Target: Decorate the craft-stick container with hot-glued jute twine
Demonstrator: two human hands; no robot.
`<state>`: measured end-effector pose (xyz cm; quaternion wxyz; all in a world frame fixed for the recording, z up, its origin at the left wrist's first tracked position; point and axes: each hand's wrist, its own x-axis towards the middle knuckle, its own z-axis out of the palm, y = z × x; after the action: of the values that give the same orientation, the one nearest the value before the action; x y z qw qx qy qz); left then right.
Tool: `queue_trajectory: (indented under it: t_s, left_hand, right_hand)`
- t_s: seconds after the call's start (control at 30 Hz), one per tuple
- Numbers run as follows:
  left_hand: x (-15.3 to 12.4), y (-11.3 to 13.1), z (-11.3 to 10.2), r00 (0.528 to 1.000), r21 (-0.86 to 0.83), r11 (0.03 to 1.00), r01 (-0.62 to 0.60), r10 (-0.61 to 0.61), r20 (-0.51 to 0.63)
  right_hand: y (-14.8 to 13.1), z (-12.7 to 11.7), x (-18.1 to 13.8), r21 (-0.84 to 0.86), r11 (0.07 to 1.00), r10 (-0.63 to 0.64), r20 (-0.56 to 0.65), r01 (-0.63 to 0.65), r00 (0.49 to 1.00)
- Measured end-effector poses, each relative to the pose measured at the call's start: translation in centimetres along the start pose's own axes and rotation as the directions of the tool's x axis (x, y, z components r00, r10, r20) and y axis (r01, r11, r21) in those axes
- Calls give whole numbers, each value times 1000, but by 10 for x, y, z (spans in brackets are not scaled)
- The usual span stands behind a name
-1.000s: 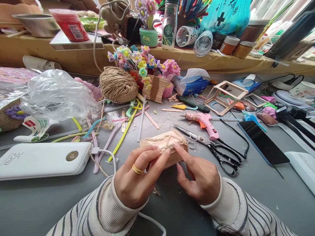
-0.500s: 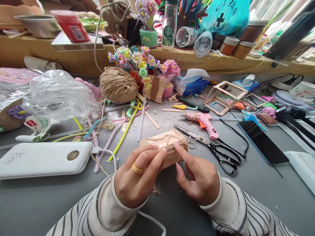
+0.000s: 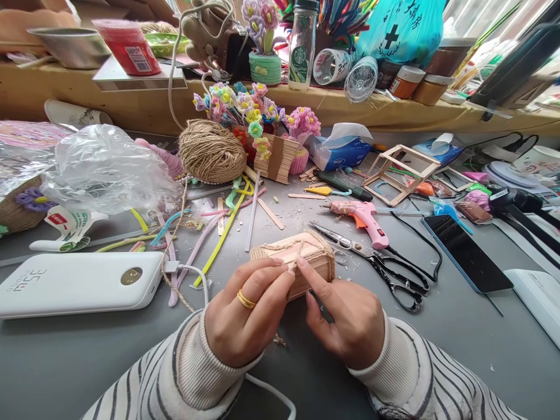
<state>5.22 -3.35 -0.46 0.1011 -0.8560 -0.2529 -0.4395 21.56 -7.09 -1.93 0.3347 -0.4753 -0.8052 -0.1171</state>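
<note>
A small wooden craft-stick box [image 3: 283, 254] rests in front of me, with jute twine [image 3: 326, 251] running along its edges. My left hand [image 3: 251, 306] is at its left near side, fingertips pinched together on the twine at the top edge. The very tips hide the exact pinch point. My right hand [image 3: 345, 318] has its index finger stretched out, its tip touching the twine beside the left fingertips. Its thumb is apart from the index finger, and the other fingers curl under. A loose strand leads from the twine ball [image 3: 212, 150] down the left side.
Scissors [image 3: 371, 254] and a pink hot glue gun [image 3: 361, 219] lie right of the box. A phone [image 3: 467, 252] is farther right, a white power bank [image 3: 79, 284] at left. Behind are pipe cleaners, a stick frame [image 3: 400, 169] and flowers [image 3: 254, 108] below a cluttered ledge.
My right hand has shifted a little left, its index fingertip sliding along the twine toward my left fingertips. The left hand and the box have barely moved.
</note>
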Motion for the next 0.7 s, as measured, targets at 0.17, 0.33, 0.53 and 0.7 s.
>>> queue_trajectory:
  t_s: [0.17,0.33,0.53,0.7]
  left_hand:
    - [1,1,0,1000,30,1000,-4,4,3]
    - [1,2,-1,1000,50,999,-3,2,21]
    - [1,2,-2,1000,57,998,3,-4,12]
    - [1,2,-1,1000,60,998,2,-3,16]
  right_hand:
    - [0,-1,-2,-23,1000,-13,-9,13,1000]
    - [1,0,-2,-37,999,-17,-1,17,1000]
    - [1,2,-4,-51,998,-36,-1,36,999]
    - [1,1,-2,-82,995,-53,-5,53,999]
